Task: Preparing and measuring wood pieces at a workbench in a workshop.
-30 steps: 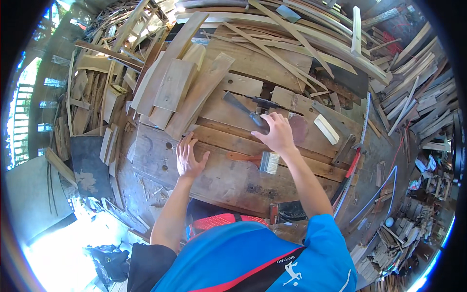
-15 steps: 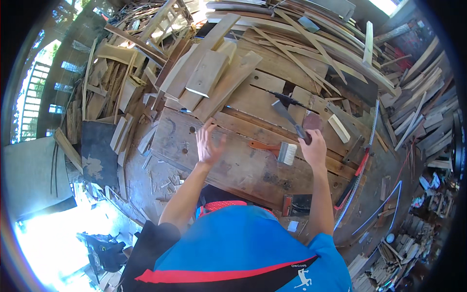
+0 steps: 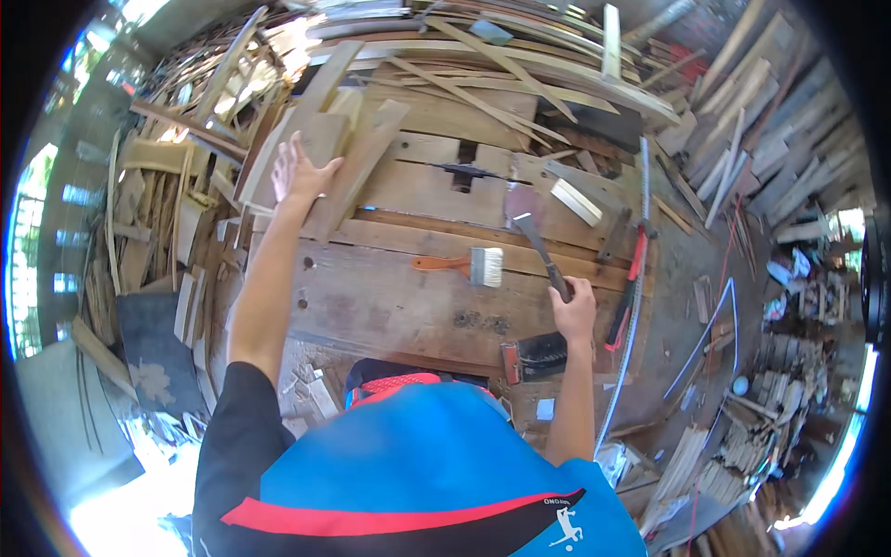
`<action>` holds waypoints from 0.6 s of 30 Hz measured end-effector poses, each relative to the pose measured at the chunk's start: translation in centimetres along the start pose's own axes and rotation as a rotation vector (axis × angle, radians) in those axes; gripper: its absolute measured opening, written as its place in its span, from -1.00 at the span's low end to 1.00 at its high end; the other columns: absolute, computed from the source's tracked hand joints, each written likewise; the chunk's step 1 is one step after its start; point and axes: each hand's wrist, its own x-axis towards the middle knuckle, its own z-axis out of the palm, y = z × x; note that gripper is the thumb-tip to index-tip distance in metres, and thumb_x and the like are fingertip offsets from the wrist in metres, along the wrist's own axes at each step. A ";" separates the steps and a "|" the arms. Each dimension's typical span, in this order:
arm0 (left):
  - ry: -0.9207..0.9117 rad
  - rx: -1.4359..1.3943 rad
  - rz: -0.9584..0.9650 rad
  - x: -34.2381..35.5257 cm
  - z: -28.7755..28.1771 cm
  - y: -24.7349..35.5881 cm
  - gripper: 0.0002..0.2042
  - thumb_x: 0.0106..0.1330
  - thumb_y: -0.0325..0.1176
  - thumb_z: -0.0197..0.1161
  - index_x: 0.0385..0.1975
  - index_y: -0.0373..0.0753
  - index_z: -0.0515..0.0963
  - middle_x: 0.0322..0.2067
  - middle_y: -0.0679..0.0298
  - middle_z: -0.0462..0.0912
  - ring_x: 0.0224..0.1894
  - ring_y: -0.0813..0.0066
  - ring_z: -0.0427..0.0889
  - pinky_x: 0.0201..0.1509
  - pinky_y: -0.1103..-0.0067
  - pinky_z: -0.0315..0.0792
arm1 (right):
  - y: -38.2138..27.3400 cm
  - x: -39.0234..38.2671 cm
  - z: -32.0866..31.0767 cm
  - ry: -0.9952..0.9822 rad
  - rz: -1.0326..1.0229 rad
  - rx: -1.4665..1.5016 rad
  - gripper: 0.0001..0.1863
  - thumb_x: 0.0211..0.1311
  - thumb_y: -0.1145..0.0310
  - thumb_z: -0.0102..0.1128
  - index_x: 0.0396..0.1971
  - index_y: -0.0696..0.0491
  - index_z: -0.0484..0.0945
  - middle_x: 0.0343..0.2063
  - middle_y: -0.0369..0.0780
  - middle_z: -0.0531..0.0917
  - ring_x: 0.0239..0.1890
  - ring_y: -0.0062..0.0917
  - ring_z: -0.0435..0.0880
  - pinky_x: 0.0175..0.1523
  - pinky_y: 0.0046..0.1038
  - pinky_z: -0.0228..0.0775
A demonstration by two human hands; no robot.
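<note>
My left hand (image 3: 302, 174) is open, fingers spread, at the stack of pale planks (image 3: 327, 139) on the far left of the workbench (image 3: 390, 316); whether it touches the wood I cannot tell. My right hand (image 3: 576, 308) is closed around the dark handle of a chisel (image 3: 536, 243). Its flat metal blade points away from me, over the bench. Just beyond the blade's tip lies a reddish-brown pad (image 3: 521, 201). Between my hands, a paintbrush (image 3: 483, 266) with an orange handle and pale bristles lies flat on the bench.
A pale wood block (image 3: 576, 201) lies at the bench's right. A red-and-black saw-like tool (image 3: 628, 288) rests along the right edge. A dark box-shaped tool (image 3: 538, 359) sits near me. Long strips (image 3: 501, 70) and wood piles (image 3: 789, 130) surround the bench.
My left hand has reached away from me, from the bench's near part to the planks. My right hand has drawn back towards me with the chisel. The whole view has shifted.
</note>
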 end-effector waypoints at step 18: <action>-1.071 -2.430 -0.466 -23.6 3.3 12.5 0.13 0.23 0.66 -0.18 0.62 -0.05 -0.23 0.54 -0.07 0.06 0.54 -0.09 0.15 0.59 -0.05 -0.01 | -14.5 -1.8 2.6 -0.286 -0.600 0.145 -0.17 0.28 -0.01 0.32 0.37 0.27 0.35 0.40 0.07 0.36 0.49 -0.03 0.25 0.56 -0.06 -0.03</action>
